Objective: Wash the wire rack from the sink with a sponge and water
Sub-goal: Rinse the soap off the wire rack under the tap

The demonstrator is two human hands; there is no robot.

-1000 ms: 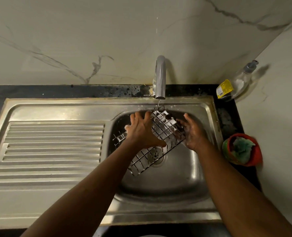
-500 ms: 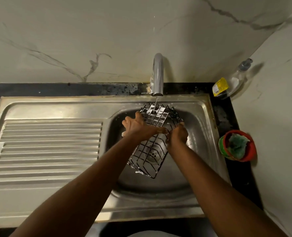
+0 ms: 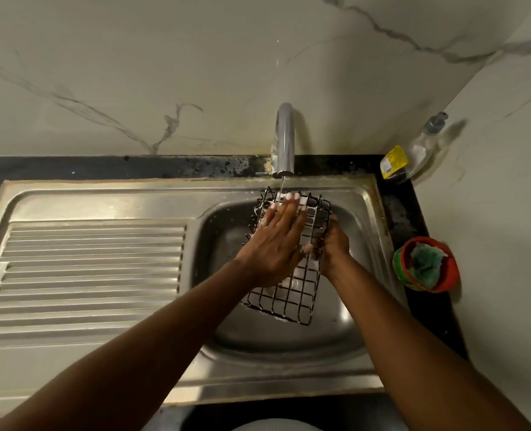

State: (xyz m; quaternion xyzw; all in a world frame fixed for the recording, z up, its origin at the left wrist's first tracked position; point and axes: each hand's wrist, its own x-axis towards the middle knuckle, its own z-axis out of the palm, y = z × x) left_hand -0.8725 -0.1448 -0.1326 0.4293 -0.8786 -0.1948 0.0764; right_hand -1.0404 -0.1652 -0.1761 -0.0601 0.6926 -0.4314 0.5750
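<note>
The wire rack (image 3: 292, 293) is over the basin of the steel sink (image 3: 102, 194), held up on a slant. Its far end is right under the tap (image 3: 284, 138) and its near end is low over the basin floor. The left hand (image 3: 276, 241) lies flat on top of it, fingers straight and close together, with the fingertips reaching the rack's far edge where the thin stream of water (image 3: 281, 185) comes down. It presses on the rack and grasps nothing. The right hand (image 3: 332, 244) has the rack's right side, fingers curled round the wires in a firm grip, knuckles towards me.

Half a second back the left hand sat lower, at the rack's left edge with its fingers bent, and the rack was turned corner-on like a diamond. A second back it lay slanted across the basin, with the right hand spread at its right end. Now it runs nearly straight from the tap towards the person.

The rack is a dark grid of thin wire with upturned sides, wet, with white foam (image 3: 301, 199) at its far end by the fingertips.

To the left is the ribbed drainboard (image 3: 93, 259). On the dark counter to the right stands a red pot (image 3: 451, 269) with a green scrub pad (image 3: 426, 262) in it. Behind that, in the corner, is a clear pump bottle (image 3: 419, 150) with a yellow label.
</note>
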